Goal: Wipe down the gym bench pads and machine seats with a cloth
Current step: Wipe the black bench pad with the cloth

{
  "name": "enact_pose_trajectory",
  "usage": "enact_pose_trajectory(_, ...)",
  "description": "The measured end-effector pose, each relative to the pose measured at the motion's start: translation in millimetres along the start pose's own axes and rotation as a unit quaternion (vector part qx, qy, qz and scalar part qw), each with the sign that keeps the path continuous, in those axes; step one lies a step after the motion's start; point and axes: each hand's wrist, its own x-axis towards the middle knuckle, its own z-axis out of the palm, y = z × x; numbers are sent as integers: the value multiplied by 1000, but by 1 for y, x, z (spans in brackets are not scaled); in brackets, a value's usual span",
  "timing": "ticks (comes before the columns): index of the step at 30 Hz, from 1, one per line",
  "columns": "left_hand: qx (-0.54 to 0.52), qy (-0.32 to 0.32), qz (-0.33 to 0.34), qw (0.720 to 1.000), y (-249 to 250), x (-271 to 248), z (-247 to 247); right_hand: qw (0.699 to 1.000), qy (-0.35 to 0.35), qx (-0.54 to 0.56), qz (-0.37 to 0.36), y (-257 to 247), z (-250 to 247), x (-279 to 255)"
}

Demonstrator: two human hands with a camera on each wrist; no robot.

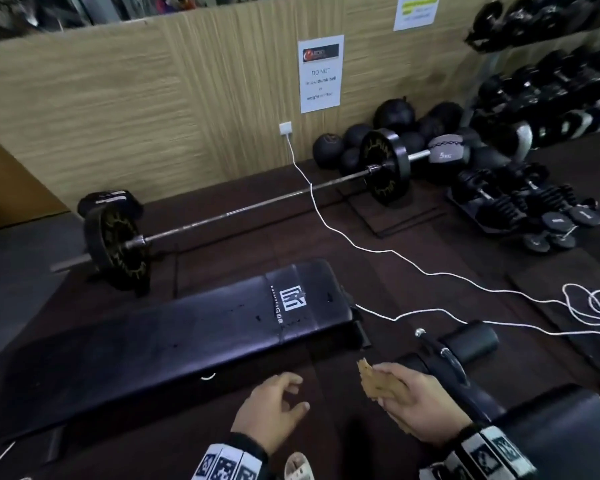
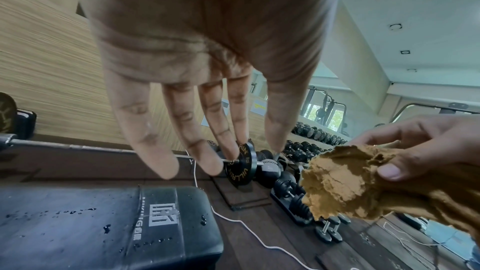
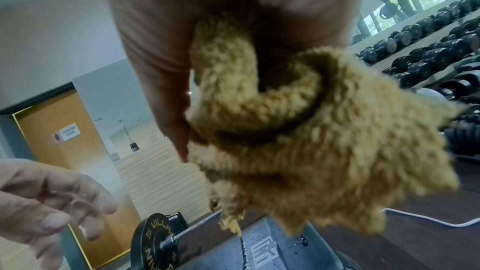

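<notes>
Both wrists wear black bands (image 1: 229,462) with white blocks printed in black square patterns; hands are bare.

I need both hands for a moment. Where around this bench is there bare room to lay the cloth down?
The long bench pad is bare, though droplet-spotted. The floor strip between the bench and the barbell also looks free. Right of the bench is crowded: white cable, dumbbells.

Left grip (image 1: 274,407) hangs empty, fingers loosely spread. Right grip (image 1: 420,403), just beside it, pinches a cloth (image 1: 378,381).
</notes>
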Motion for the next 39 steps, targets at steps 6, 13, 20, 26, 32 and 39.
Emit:
enact_pose_trajectory(6, -22, 4, -17, 1000, -17, 43, -23, 1000, -20, 9, 15, -13, 12, 60)
enact_pose_trajectory(13, -41, 31, -58, 997, -49, 125, -3, 998, -23, -60, -6, 28, 36, 164)
enact_pose_trajectory(20, 37, 15, -58, 998, -131, 258, 68, 992, -5, -120, -40, 114, 93, 300)
enact_pose_trajectory(26, 132, 36, -77, 988, -207, 355, 128, 985, 52, -142, -79, 180, 151, 399)
enact_pose_trajectory(32, 194, 172, -17, 966, -259, 392, 168, 922, 159, -296, -193, 223, 195, 443)
enact_pose_trajectory(39, 241, 309, 36, 919, -278, 398, 194, 905, 214, -288, -228, 251, 223, 460)
